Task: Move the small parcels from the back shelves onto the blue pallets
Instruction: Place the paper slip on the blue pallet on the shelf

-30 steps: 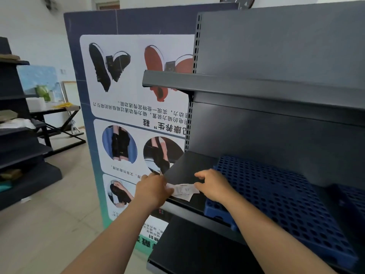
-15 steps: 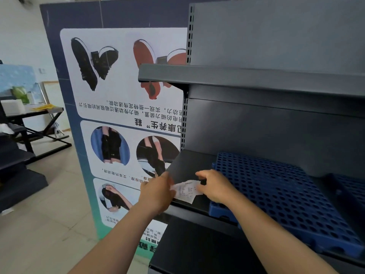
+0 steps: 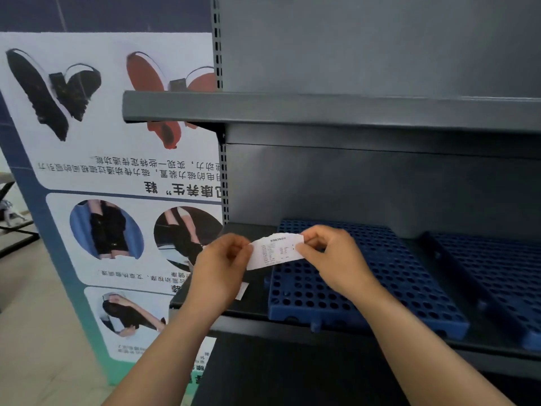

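A white printed paper slip [image 3: 273, 252] is stretched between both my hands, just above the left end of the middle shelf. My left hand [image 3: 221, 265] pinches its left edge and my right hand [image 3: 329, 256] pinches its right edge. Under the slip a blue perforated pallet [image 3: 389, 285] lies flat on the dark grey shelf [image 3: 254, 306]. A second blue pallet [image 3: 497, 273] lies to its right, partly cut off by the frame. No parcels are in view.
An upper grey shelf [image 3: 322, 108] juts out above my hands. A tall printed poster board [image 3: 96, 183] stands close on the left of the rack. A small white scrap [image 3: 243, 290] lies on the shelf. A lower shelf [image 3: 292, 373] sits below.
Both hands have lifted the paper slip off the shelf and turned it up to face me. The view has shifted to the right and closer to the rack.
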A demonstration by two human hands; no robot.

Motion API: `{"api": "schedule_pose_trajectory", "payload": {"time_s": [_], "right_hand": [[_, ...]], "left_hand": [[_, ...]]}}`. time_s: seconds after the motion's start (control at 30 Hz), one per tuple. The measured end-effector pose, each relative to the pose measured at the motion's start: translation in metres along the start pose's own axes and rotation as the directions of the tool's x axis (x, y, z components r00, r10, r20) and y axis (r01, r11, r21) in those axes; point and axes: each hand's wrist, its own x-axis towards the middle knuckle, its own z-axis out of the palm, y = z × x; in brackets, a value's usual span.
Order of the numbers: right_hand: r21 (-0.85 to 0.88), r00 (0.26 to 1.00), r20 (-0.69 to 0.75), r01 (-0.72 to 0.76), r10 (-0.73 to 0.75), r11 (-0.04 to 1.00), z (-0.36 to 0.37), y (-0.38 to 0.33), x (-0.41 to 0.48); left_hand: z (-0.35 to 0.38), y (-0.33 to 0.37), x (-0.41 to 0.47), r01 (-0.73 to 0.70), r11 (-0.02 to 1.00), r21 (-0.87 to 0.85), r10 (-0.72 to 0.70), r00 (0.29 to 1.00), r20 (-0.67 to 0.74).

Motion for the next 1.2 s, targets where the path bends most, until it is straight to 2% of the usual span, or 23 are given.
{"api": "schedule_pose_trajectory", "payload": {"time_s": [0.17,0.33,0.6,0.87,1.03,1.2], "right_hand": [[0.010,0.994,-0.107,-0.010,0.011,1.000,-0.058,0.031,-0.025],[-0.026,0.966,-0.237,-0.108,0.099,0.994,-0.131,0.074,-0.051],[-0.028,0.895,-0.381,-0.262,0.232,0.965,-0.255,0.142,-0.095],[-0.102,0.851,-0.407,-0.403,0.332,0.909,-0.340,0.213,-0.131],[-0.188,0.862,-0.359,-0.442,0.358,0.877,-0.362,0.241,-0.144],[-0.238,0.884,-0.309,-0.430,0.352,0.871,-0.367,0.257,-0.149]], "left_hand": [[0.053,0.043,-0.007,-0.090,0.992,-0.091,0.094,0.995,0.042],[0.122,0.096,-0.024,-0.190,0.959,-0.212,0.219,0.968,0.124],[0.240,0.193,-0.055,-0.179,0.932,-0.315,0.255,0.941,0.221],[0.334,0.254,-0.093,-0.208,0.959,-0.190,0.264,0.901,0.344],[0.368,0.265,-0.110,-0.199,0.974,-0.107,0.226,0.882,0.415],[0.379,0.267,-0.120,-0.231,0.973,-0.017,0.217,0.883,0.416]]}}
